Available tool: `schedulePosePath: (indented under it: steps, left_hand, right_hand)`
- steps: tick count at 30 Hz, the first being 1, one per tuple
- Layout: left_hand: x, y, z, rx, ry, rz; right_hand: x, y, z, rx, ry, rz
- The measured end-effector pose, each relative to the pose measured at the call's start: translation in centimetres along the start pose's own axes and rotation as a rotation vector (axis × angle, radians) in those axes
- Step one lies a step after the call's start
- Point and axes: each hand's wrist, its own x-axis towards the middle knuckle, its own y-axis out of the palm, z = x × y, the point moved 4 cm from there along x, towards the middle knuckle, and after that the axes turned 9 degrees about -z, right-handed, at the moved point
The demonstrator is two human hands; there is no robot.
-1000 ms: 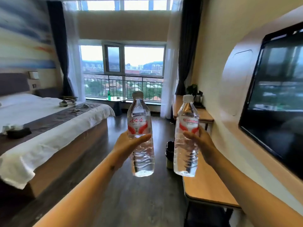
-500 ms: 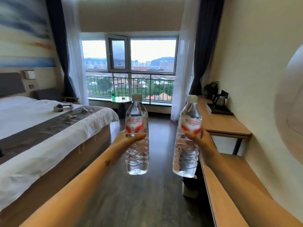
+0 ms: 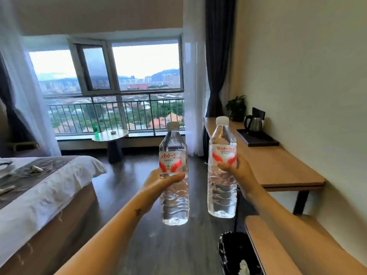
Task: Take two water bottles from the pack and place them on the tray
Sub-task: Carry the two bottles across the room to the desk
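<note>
Bin (image 3: 236, 253): black, at the lower edge right of centre, on the dark floor beside the low wooden bench (image 3: 266, 247); something pale lies inside, too blurred to tell
Forearms: both bare, reaching up from the bottom corners toward the middle of the frame; a small dark mark shows on the left one
Left hand (image 3: 158, 183): wrapped round the left bottle (image 3: 173, 175) just under its label, thumb laid across the front, fingers hidden behind
Left bottle: clear, upright, white cap on, red and white label, held in the air over the floor at centre frame
Right hand (image 3: 238, 171): curled round the right bottle (image 3: 222, 169) at the lower edge of its label, thumb in front, fingers behind
Right bottle: clear, upright, capped, red lettering on the label; just beside the left bottle, apart from it, its cap a little higher in the frame
Bed (image 3: 39, 187): left side, white cover with a grey runner and small things lying on it
Desk (image 3: 278, 165): wooden, along the right wall, above and beyond the bench
Tray (image 3: 264, 142): dark, on the far end of the desk at right of centre, well apart from both bottles
Kettle (image 3: 253, 124): steel with black handle, standing on the tray
Plant (image 3: 236, 107): in the corner behind the kettle
Round table (image 3: 110, 134): by the window, a green bottle (image 3: 96, 129) on it
</note>
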Motion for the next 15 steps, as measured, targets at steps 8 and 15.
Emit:
schedulePosePath:
  steps: [8, 15]
  left_hand:
    - [22.1, -7.1, 5.9, -0.048, -0.054, -0.104]
    - [46.6, -7.8, 11.5, -0.072, -0.022, -0.046]
  right_hand:
    - [23.7, 11.4, -10.4, -0.003, 0.060, 0.174]
    - [43.3, 15.0, -20.6, -0.051, 0.055, 0.102]
